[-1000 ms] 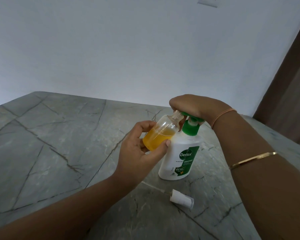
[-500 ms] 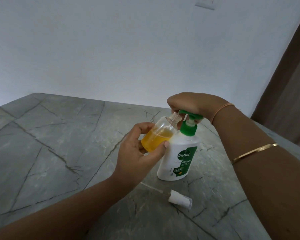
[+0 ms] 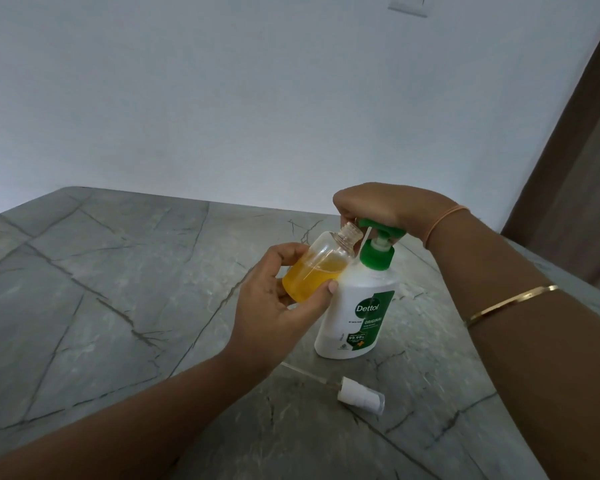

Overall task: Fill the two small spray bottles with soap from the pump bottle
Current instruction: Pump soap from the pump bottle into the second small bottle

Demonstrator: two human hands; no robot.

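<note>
Spray bottle (image 3: 317, 266) tilts, gripped by the left hand (image 3: 271, 317); right hand (image 3: 388, 206) curls over the pump bottle (image 3: 357, 299)

Right forearm (image 3: 534, 341): bare, no sleeve in view. Thin peach-orange thread band (image 3: 445, 220) round wrist. Slim gold bangle (image 3: 510, 304) nearer elbow, flat, shiny. Left forearm (image 3: 153, 420): bare to near frame edge. Left hand (image 3: 271, 317): thumbnail (image 3: 332, 286) short, trimmed.

Clear glossy plastic spray bottle (image 3: 321, 261) between the left hand (image 3: 278, 306) fingers; smooth white plastic pump bottle (image 3: 357, 317) under the right hand (image 3: 388, 206) fingers; matt veined stone table (image 3: 118, 306) below.
</note>
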